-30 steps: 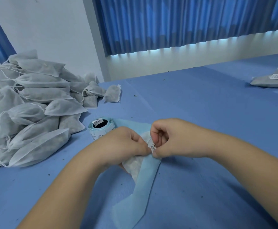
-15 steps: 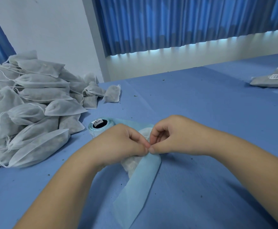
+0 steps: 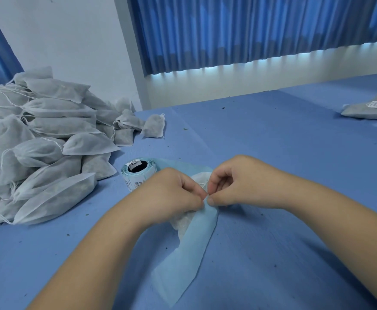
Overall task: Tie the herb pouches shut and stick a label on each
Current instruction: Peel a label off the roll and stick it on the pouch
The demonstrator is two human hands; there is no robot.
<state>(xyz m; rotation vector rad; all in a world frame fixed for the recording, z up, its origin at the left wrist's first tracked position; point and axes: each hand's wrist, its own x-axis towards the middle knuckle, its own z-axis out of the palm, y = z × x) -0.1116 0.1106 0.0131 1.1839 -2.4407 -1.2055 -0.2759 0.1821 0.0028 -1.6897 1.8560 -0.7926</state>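
Pouch still gripped in left hand, right hand pinching the strip top; fingertips closed up now, hiding the label from a second ago.

head-worn view, forward-down, close over hands
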